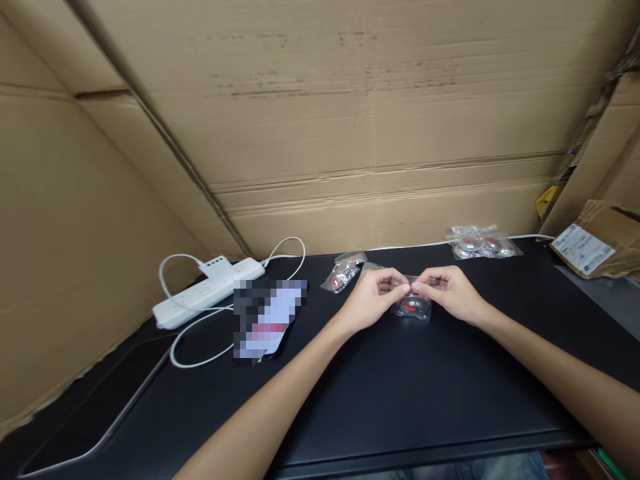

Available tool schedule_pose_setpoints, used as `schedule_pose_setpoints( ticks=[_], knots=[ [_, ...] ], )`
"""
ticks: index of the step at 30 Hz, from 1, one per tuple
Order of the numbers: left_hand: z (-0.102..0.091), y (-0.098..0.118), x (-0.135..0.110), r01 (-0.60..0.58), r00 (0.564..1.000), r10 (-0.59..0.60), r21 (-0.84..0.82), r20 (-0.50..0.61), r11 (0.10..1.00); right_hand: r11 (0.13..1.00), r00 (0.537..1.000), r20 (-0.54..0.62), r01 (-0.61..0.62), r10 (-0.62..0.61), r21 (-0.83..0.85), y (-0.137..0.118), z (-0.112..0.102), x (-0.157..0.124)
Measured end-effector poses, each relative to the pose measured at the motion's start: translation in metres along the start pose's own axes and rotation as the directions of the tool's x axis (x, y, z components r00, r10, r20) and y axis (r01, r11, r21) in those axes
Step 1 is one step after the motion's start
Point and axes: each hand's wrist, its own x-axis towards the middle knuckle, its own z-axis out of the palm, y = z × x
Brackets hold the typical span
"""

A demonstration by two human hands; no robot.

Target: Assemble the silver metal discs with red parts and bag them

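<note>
A clear plastic bag [413,309] with a round, dark metallic item bearing a red mark hangs between my two hands, just over the black table. My left hand [376,297] pinches the bag's upper edge from the left, thumb against fingers. From the right, my right hand [447,292] grips the same edge in a like pinch, its fingertips almost touching those of the left. Just beyond my left hand lie more small clear packets [342,273] with shiny round items and red marks. What the round items are I cannot make out.
Several bagged round items [480,244] lie at the back right, near a torn cardboard box [600,240] with a white label. To the left are a white power strip [210,292] with looping cables, a phone [273,320], and a dark flat panel [100,407]. Cardboard walls [350,133] enclose the table.
</note>
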Motion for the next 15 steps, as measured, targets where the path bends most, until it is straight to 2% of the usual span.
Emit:
schedule_pose_setpoints(
  ticks=[3,9,15],
  knots=[
    [-0.001,0.0,0.001,0.019,1.0,-0.019,-0.012,-0.006,1.0,0.999,1.0,0.008,-0.028,0.028,0.02,0.0,-0.001,0.001],
    [-0.007,0.001,0.002,0.129,0.991,-0.125,-0.124,0.039,0.984,0.987,0.991,0.072,-0.12,0.113,0.104,-0.001,-0.008,0.0],
    [-0.01,0.001,0.001,0.161,0.986,-0.15,-0.185,0.072,0.969,0.978,0.983,0.128,-0.153,0.134,0.146,-0.001,-0.015,0.0]
  ],
)
